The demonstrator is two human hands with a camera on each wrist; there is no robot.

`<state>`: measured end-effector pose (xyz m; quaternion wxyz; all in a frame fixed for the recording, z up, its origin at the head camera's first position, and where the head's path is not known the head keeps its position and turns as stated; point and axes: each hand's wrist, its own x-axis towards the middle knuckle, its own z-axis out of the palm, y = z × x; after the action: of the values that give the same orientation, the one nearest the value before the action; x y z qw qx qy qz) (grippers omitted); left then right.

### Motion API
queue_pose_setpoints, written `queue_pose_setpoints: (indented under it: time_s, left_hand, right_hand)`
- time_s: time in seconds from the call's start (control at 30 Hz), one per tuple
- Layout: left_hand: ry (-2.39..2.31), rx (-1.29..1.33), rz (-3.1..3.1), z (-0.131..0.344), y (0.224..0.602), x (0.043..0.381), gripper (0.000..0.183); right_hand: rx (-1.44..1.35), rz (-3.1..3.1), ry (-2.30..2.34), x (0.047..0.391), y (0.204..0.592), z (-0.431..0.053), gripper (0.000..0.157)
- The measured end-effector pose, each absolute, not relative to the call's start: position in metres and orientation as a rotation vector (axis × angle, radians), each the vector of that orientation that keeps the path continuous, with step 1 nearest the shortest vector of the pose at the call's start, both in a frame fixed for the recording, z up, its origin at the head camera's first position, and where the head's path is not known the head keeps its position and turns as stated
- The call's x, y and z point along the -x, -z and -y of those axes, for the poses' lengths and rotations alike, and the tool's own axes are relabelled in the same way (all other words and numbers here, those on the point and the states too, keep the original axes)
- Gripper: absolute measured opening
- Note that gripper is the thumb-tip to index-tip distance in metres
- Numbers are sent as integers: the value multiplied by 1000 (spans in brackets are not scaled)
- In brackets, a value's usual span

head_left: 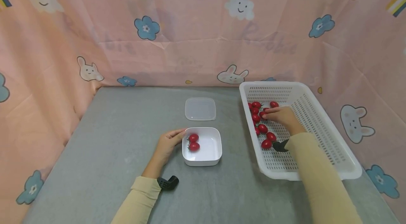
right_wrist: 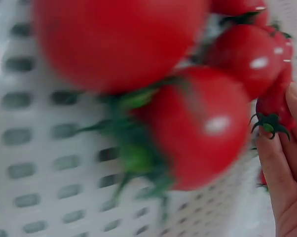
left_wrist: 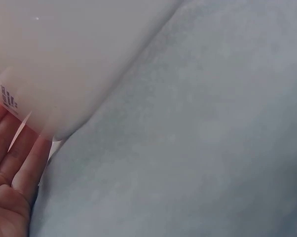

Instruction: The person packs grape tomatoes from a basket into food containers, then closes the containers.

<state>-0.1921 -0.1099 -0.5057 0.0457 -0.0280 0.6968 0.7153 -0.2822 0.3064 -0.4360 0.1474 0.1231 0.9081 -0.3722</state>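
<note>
In the head view, a white square container [head_left: 210, 146] holds two red cherry tomatoes [head_left: 194, 146] along its left side. My left hand [head_left: 167, 144] touches that container's left side with fairly straight fingers [left_wrist: 27, 153]; its thumb is hidden in the left wrist view. Over at the right, my right hand [head_left: 284, 117] reaches inside a white perforated basket [head_left: 333, 139]. Its thumb and fingers pinch a cherry tomato [right_wrist: 274, 101] with a green stem top. Several more cherry tomatoes [head_left: 262, 128] lie along the basket's left part, close around the fingertips.
A translucent flat lid [head_left: 200, 109] lies behind the container on the grey table [head_left: 127, 139]. The basket's raised rim borders the right hand's reach. Behind and at both sides hangs a pink patterned cloth [head_left: 184, 54].
</note>
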Motion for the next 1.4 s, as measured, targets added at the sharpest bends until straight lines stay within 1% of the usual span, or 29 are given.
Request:
queue_pose_setpoints:
  time_s: [0.13, 0.27, 0.4, 0.67, 0.93, 1.2, 1.4]
  left_hand:
    - [-2198, 104, -2107, 110, 506, 193, 32]
    - [-2206, 116, -2100, 111, 507, 193, 31]
    - [-2197, 110, -2101, 111, 507, 193, 32]
    - [-2212, 102, -2094, 110, 506, 192, 32]
    - [-2196, 97, -2113, 110, 506, 192, 32]
    - [-2206, 88, -2100, 110, 504, 191, 31]
    - [-2220, 99, -2106, 109, 503, 191, 31]
  right_hand:
    - [-340, -2606, 1130, 281, 421, -303, 69]
    - [-270, -2599, 1257, 275, 403, -294, 69]
    - [-177, -2609, 1289, 271, 389, -284, 69]
    - [-218, -2593, 1410, 262, 366, -262, 71]
    - [-185, -2551, 1507, 250, 356, -235, 65]
    - [-73, -2531, 1540, 241, 347, -208, 55]
    - [8, -2489, 1536, 230, 338, -187, 52]
